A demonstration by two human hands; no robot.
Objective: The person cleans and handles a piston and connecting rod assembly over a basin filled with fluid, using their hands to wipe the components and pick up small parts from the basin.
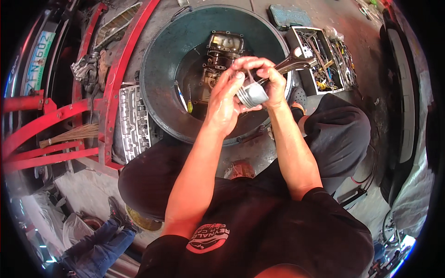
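Both my hands hold a silver engine piston [252,95] above a large dark round tub. Its connecting rod [296,63] sticks out to the right, the big end pointing toward the tool box. My left hand [225,92] curls around the piston's left side, with the thumb near its top edge. On the other side my right hand [273,83] grips the piston where the rod joins it, fingers bent. Below them in the tub [160,60] lies an oily engine block [221,55], partly covered by my hands. A yellow-handled screwdriver [189,105] and a thin white-and-blue tool [181,96] rest beside it.
A box of wrenches and tools [320,60] stands right of the tub, with a teal case [290,16] behind it. On the left are a silver cylinder head [134,121], a red metal frame [113,88] and a straw broom [74,134]. Another person's jeans-clad legs [99,250] show at lower left.
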